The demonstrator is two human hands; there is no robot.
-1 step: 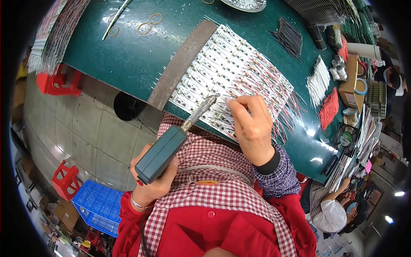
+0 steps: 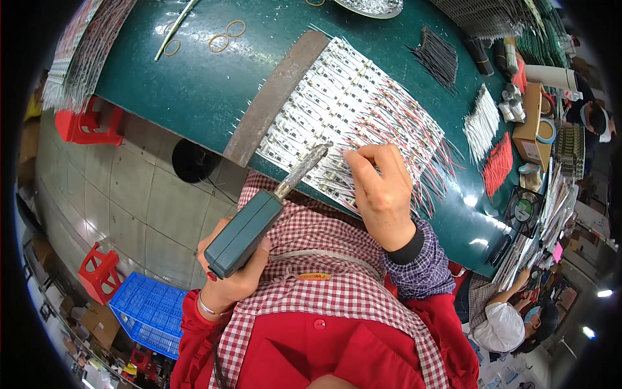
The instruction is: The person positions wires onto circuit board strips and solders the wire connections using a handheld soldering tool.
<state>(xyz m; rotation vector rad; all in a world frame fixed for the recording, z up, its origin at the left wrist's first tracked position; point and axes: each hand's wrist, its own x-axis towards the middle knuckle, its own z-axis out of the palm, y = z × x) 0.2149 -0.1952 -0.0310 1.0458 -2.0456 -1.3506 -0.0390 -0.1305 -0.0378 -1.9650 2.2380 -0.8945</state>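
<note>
My left hand is wrapped round a dark green soldering gun. Its scorched metal tip points up and right, down at a panel of small white circuit boards on the table. Close by the tip, my right hand pinches thumb and forefinger together over the panel. Whatever lies between those fingertips is too small to make out. Red, white and dark thin wires stick out from the panel's right part, some partly under my right hand. A brown flat bar lies along the panel's left edge.
On the green table lie bundles of black wires, white wires and red wires. Rubber bands and a thin stick are at the far left. A small fan stands right. Another person works at lower right.
</note>
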